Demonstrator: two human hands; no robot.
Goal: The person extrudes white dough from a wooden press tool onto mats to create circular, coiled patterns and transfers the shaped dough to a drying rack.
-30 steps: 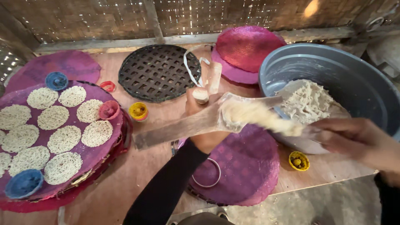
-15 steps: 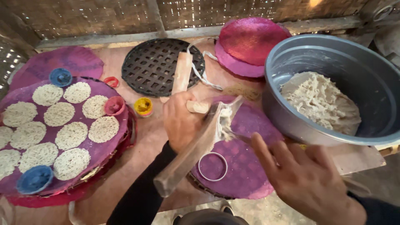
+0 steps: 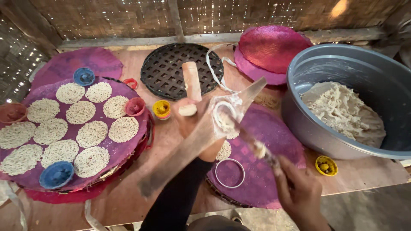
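Nearest the camera, the right hand (image 3: 299, 194) was closed around the handle of a scraping tool (image 3: 252, 143), its tip smeared with dough, working at the top of the wooden noodle press (image 3: 201, 132). The left hand (image 3: 201, 128) had its grip wrapped tight round the press, which was held tilted above a purple woven tray (image 3: 265, 171) bearing one small noodle round and a metal ring (image 3: 230, 173). The loading looked only part done, I judged. To the left, another purple tray (image 3: 128, 147) already carried over a dozen pressed noodle rounds (image 3: 92, 133), so much pressing was finished. The grey basin (image 3: 342, 77) to the right held plenty of dough (image 3: 344, 111), so much was left. Farther back on the wooden bench (image 3: 141, 188) lay a black lattice mat (image 3: 167, 70) and spare pink trays (image 3: 272, 47), against a woven bamboo wall (image 3: 107, 17).
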